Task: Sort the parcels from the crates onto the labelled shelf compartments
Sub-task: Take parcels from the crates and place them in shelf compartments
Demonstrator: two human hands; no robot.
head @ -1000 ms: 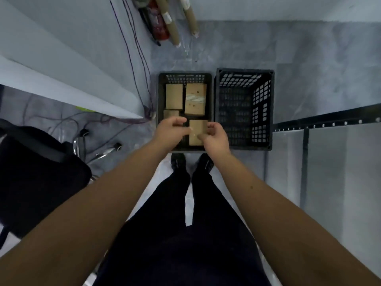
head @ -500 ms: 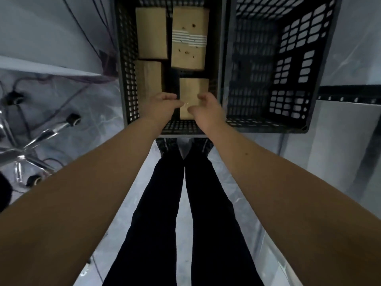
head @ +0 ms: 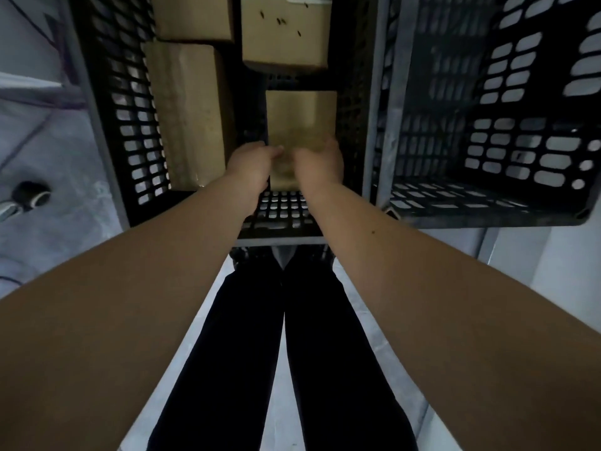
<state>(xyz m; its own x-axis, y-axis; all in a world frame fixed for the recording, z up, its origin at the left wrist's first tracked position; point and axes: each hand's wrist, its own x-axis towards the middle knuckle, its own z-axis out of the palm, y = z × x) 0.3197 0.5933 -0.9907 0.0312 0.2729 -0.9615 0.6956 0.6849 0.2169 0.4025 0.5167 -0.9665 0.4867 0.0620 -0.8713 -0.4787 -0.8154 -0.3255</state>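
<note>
Both hands are inside the crate (head: 107, 109): left hand (head: 252, 166) and right hand (head: 322, 164) flank the near end of a parcel (head: 300, 118) in the crate's near right part. Its long axis points to the crate's far wall. The fingers are curled, but blur hides whether they grip.

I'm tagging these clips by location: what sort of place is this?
Probably an indoor stockroom or sorting corner: a black plastic crate holding cardboard parcels, an empty crate beside it on the pale hard floor, and a chair castor at the left edge.
</note>
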